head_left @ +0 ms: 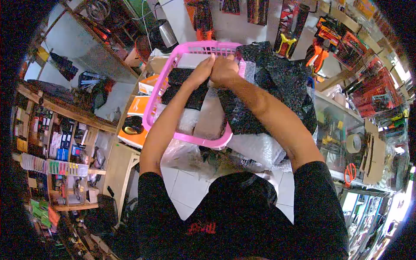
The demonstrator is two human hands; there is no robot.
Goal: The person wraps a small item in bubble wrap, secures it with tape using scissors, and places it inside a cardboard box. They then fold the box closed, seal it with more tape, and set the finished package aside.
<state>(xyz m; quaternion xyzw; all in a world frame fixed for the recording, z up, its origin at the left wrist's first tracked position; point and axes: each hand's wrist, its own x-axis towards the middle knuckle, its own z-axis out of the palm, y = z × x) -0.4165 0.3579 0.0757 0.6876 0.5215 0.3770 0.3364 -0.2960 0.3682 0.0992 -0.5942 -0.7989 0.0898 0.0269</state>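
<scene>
My left hand (pixel 202 72) and my right hand (pixel 225 70) meet over the far part of a pink plastic basket (pixel 149 108). Both have their fingers closed, and whatever they may grip is hidden. Just beyond them lies a white box (pixel 190 60) inside the basket. Black-wrapped packages (pixel 181 77) sit left of my left hand. Nearer to me in the basket are a brown cardboard box (pixel 209 119) and a bubble-wrapped item (pixel 188 120). Black plastic wrap (pixel 277 78) is heaped to the right of my right hand.
Orange-and-white boxes (pixel 138 105) stand left of the basket, with a black-and-yellow tape measure-like object (pixel 133 125) on them. Clear bubble wrap (pixel 260 148) hangs at the front. A glass case (pixel 333 125), tape roll (pixel 353 143) and red-handled scissors (pixel 349 174) are at the right.
</scene>
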